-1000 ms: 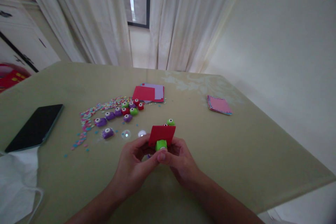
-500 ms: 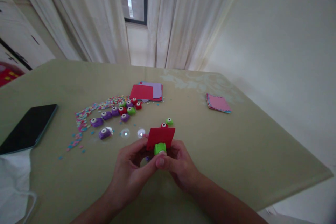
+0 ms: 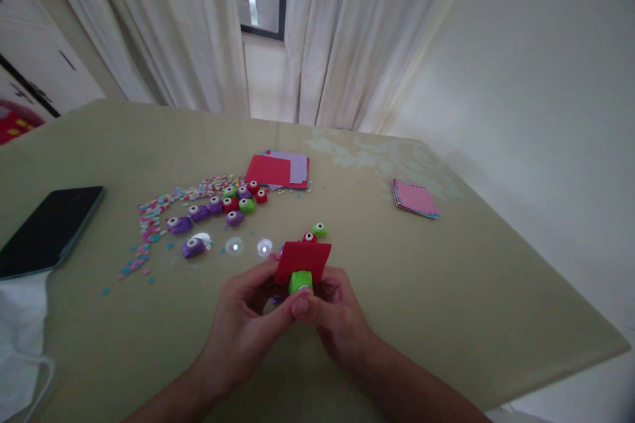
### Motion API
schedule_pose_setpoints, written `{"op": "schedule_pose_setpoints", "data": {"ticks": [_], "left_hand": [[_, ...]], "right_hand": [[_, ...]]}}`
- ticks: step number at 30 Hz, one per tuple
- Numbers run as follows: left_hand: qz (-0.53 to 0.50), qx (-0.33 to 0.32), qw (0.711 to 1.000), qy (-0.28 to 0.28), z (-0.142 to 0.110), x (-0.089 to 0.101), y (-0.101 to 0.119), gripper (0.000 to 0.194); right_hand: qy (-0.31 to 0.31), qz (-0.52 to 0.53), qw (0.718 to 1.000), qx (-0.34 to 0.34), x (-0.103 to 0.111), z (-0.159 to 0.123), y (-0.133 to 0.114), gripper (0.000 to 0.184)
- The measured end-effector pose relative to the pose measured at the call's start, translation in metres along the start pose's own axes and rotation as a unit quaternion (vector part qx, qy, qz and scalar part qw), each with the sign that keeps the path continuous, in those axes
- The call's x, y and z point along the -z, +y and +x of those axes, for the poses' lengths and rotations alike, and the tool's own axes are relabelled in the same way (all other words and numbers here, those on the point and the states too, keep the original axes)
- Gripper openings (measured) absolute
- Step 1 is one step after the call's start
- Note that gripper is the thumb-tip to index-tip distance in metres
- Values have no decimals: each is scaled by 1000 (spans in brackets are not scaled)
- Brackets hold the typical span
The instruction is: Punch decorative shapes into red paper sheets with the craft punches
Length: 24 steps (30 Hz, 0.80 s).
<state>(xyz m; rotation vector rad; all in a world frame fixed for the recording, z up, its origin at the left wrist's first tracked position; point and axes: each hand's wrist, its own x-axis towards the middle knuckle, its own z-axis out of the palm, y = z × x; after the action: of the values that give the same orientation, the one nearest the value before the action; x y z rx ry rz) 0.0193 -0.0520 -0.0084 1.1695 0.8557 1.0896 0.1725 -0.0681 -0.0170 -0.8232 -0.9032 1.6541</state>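
Both my hands meet over the near middle of the table. My left hand (image 3: 243,324) and my right hand (image 3: 333,314) are closed round a small green paper punch (image 3: 300,279), both thumbs pressing near its top. A red paper sheet (image 3: 303,258) sits in the punch and stands up behind it. Just beyond the sheet lie a red punch (image 3: 309,237) and a green punch (image 3: 319,230) on the table.
A row of purple, red and green punches (image 3: 218,206) lies left of centre amid several coloured paper bits (image 3: 149,221). Red and lilac sheets (image 3: 278,170) lie further back, a pink paper stack (image 3: 415,198) at right. A black phone (image 3: 47,231) and white cloth (image 3: 20,337) lie at left.
My hands, the punch and the red sheet have stayed almost in the same place. Only the camera view has shifted slightly.
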Motion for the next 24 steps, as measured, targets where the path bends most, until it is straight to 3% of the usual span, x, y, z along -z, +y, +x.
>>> {"op": "schedule_pose_setpoints", "data": {"ticks": [17, 24], "left_hand": [[-77, -20, 997, -21, 7, -1, -1, 29], [-89, -13, 996, -1, 11, -4, -1, 36]], "right_hand": [[16, 10, 1000, 24, -1, 4, 3, 27], [36, 6, 999, 12, -3, 6, 0, 31]]}}
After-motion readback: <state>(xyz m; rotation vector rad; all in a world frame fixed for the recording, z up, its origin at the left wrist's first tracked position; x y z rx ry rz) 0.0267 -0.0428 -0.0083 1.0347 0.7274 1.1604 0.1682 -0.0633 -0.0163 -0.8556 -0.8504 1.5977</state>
